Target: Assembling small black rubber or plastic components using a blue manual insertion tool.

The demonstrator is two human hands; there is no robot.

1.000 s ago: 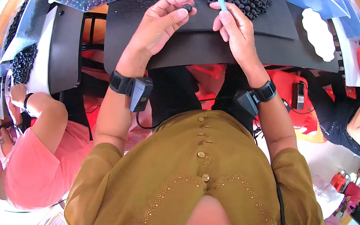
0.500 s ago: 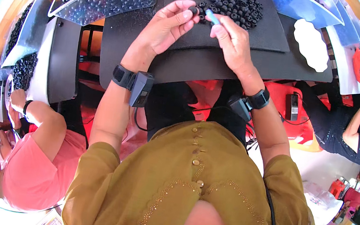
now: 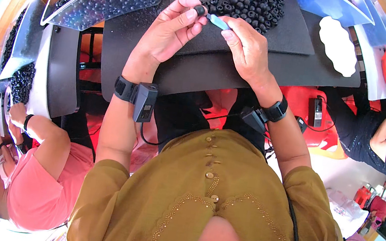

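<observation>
Head view shows both bare hands raised over a black table (image 3: 182, 75), near its closer edge. Left hand (image 3: 165, 31) pinches a small round black part (image 3: 200, 10) between thumb and bent forefinger, the other fingers loosely curled. Right hand (image 3: 249, 49) has thumb and forefinger closed on a light-blue-handled tool (image 3: 219, 22), whose narrow dark tip points left at the part; whether the two touch is too small to tell. Just beyond the hands, a loose pile of black ring-shaped parts (image 3: 250, 3) lies on a dark mat (image 3: 287, 42). To the left stands a clear plastic bin (image 3: 101, 8) filled with similar parts; to the right lies a white wavy-edged piece (image 3: 338, 46).
</observation>
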